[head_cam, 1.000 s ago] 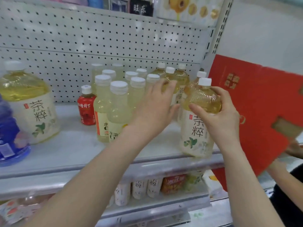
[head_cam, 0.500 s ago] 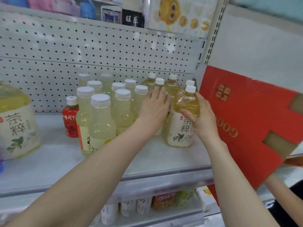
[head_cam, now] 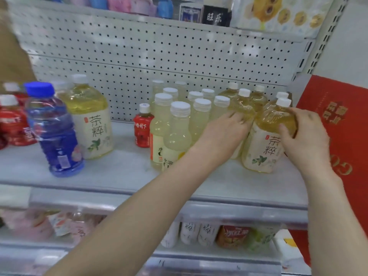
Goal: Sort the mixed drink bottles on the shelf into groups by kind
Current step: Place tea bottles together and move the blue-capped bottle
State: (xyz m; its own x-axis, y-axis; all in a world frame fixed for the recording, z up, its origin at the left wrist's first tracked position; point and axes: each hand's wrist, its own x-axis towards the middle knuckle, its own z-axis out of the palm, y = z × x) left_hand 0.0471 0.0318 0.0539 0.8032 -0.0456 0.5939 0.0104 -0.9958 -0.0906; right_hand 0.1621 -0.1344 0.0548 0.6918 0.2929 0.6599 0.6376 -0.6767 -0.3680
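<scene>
On the white shelf [head_cam: 123,174] my right hand [head_cam: 304,136] grips a golden tea bottle [head_cam: 266,140] standing at the right end, in front of several like bottles [head_cam: 256,98]. My left hand [head_cam: 225,134] rests with fingers spread against the neighbouring tea bottle [head_cam: 242,105], between that group and a cluster of pale cloudy bottles [head_cam: 178,126]. A small red bottle [head_cam: 141,130] stands left of the cluster. Farther left are a lone tea bottle [head_cam: 89,118], a blue bottle [head_cam: 53,132] and red bottles [head_cam: 14,124].
A red cardboard box [head_cam: 338,136] leans against the shelf's right side. The pegboard back wall [head_cam: 159,56] closes the rear. A lower shelf [head_cam: 199,236] holds more bottles and packets, and packaged goods sit on the upper shelf [head_cam: 215,16].
The golden tea bottle in my right hand has come down to stand on the shelf by its group. The view has swung left, bringing the blue and red bottles into sight.
</scene>
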